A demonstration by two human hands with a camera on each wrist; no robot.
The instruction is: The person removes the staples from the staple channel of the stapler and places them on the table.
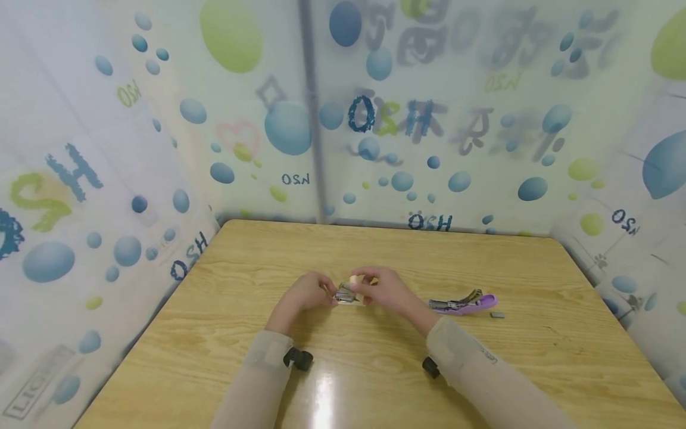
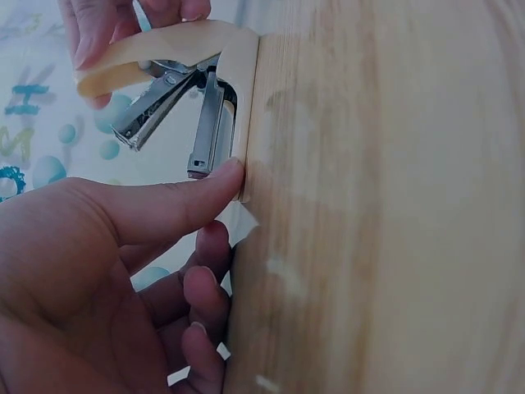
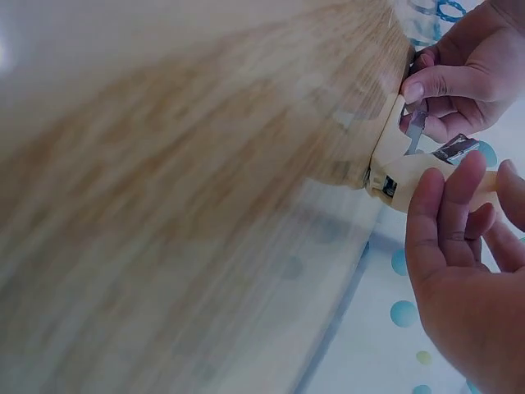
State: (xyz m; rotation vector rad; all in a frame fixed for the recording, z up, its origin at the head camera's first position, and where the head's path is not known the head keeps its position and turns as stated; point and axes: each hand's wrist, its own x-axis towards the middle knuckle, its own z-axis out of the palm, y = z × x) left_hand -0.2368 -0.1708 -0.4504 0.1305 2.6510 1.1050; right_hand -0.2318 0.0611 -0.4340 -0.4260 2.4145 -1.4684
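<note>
Cream stapler (image 2: 207, 123): long axis L-R AFAICT, base (image 2: 244, 103) tip at left, pinched by L hand (image 1: 311, 291); R hand (image 1: 383, 290) pinches raised cover (image 2: 168, 43).

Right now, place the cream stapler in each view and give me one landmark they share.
Left wrist: the cream stapler is at the top, left of centre.
Head: below centre, horizontally near the middle, small.
Right wrist: right side, slightly above mid-height, partly hidden.
Shared landmark: the wooden table, in all three.
</note>
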